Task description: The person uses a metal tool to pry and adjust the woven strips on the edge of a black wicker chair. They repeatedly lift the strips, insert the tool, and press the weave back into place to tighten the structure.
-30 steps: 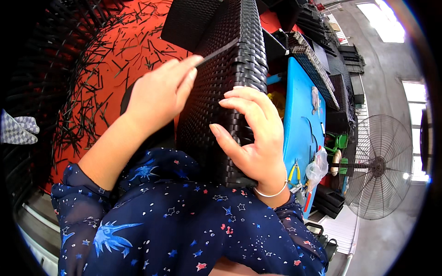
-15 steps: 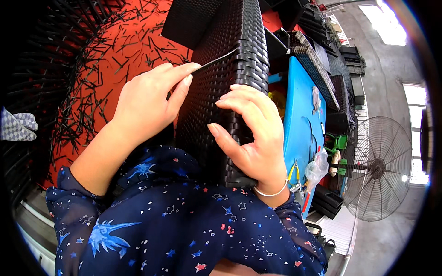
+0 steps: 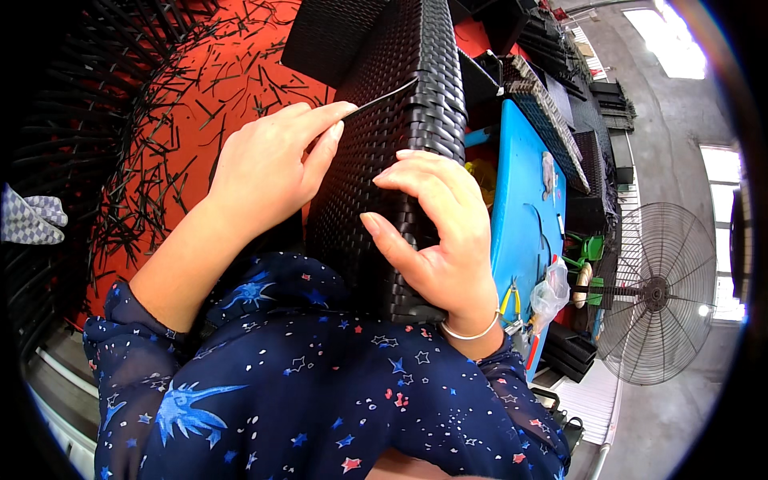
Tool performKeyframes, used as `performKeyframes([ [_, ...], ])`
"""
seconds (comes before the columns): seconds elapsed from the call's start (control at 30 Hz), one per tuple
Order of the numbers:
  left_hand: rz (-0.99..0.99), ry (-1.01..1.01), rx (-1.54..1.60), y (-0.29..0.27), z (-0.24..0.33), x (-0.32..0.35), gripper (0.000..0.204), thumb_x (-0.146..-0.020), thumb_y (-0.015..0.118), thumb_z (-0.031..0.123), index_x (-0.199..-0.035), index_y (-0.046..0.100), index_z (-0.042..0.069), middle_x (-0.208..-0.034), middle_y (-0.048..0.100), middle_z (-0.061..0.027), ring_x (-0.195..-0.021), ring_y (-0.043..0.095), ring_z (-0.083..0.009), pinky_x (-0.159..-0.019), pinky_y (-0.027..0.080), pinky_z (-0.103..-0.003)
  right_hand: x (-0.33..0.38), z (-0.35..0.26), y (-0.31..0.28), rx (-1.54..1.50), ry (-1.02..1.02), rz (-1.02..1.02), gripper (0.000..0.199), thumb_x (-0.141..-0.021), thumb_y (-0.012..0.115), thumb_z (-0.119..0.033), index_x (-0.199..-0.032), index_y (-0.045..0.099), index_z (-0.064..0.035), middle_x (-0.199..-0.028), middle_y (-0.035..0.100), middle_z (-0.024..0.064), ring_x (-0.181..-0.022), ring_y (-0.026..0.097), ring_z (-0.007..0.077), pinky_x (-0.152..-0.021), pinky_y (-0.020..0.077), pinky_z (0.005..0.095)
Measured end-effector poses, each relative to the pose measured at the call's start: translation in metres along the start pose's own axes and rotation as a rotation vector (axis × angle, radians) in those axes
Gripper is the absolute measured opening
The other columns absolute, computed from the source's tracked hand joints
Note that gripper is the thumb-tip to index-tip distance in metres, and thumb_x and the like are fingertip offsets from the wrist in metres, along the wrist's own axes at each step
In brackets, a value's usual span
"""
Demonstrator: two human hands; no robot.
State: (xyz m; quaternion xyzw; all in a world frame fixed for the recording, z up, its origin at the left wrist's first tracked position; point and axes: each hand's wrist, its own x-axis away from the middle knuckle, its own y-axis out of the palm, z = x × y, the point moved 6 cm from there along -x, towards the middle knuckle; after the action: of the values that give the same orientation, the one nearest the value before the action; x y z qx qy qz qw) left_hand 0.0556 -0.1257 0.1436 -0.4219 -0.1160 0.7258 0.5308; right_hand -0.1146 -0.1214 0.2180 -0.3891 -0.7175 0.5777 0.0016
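I see my left hand (image 3: 268, 172) pinching a thin dark strip (image 3: 384, 98) against the black woven-rattan panel (image 3: 392, 120) standing before me; my right hand (image 3: 440, 232) clamps the panel's ribbed edge.

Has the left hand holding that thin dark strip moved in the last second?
Barely. The left hand keeps pinching the thin strip at about the same spot against the woven black panel; only its fingers shifted slightly.

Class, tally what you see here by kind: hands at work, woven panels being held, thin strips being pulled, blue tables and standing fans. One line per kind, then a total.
Bare hands: 2, left hand, right hand
Black woven rattan panel: 1
Thin black weaving strip: 1
Blue plastic table: 1
Grey metal standing fan: 1
Total: 6
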Motion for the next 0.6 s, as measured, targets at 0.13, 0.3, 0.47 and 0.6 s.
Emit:
performKeyframes([
  [0.13,-0.026,-0.054,0.09,-0.008,-0.008,-0.001,0.027,-0.098,0.063,0.028,-0.12,0.072,0.014,-0.089,0.069,-0.0075,-0.077,0.069,-0.0281,-0.069,0.056,-0.039,0.0,0.0,-0.001,0.004,-0.007,0.005,0.033,-0.072,0.085,-0.01,-0.101,0.07,-0.0042,-0.103,0.072,0.0107,-0.109,0.067,0.0337,-0.096,0.0503,0.0431],
  [0.3,0.122,-0.149,0.468,-0.018,-0.033,-0.011,0.034,-0.105,0.058,0.034,-0.113,0.073,0.005,-0.08,0.064,-0.0015,-0.068,0.06,-0.0106,-0.062,0.049,-0.029,-0.002,0.0,-0.004,-0.028,-0.004,0.019,0.033,-0.072,0.085,-0.011,-0.1,0.07,-0.0044,-0.102,0.071,0.0117,-0.107,0.067,0.0339,-0.094,0.0507,0.0434],
  [0.47,0.089,-0.508,0.973,0.006,-0.056,-0.007,0.033,-0.108,0.052,0.032,-0.111,0.069,0.003,-0.073,0.046,0.0086,-0.057,0.037,0.0002,-0.05,0.028,-0.019,0.0,0.001,-0.004,-0.017,-0.005,0.006,0.031,-0.072,0.085,-0.011,-0.099,0.071,-0.0048,-0.102,0.071,0.0123,-0.106,0.067,0.034,-0.094,0.0506,0.0429],
  [0.6,0.225,-0.566,1.082,0.018,-0.066,-0.007,0.023,-0.106,0.059,0.027,-0.091,0.062,0.01,-0.067,0.041,0.0109,-0.051,0.033,0.0011,-0.045,0.023,-0.019,0.003,0.004,-0.008,-0.032,-0.015,0.009,0.033,-0.072,0.085,-0.012,-0.101,0.071,-0.0046,-0.105,0.071,0.0125,-0.111,0.066,0.0332,-0.096,0.0501,0.0424],
])
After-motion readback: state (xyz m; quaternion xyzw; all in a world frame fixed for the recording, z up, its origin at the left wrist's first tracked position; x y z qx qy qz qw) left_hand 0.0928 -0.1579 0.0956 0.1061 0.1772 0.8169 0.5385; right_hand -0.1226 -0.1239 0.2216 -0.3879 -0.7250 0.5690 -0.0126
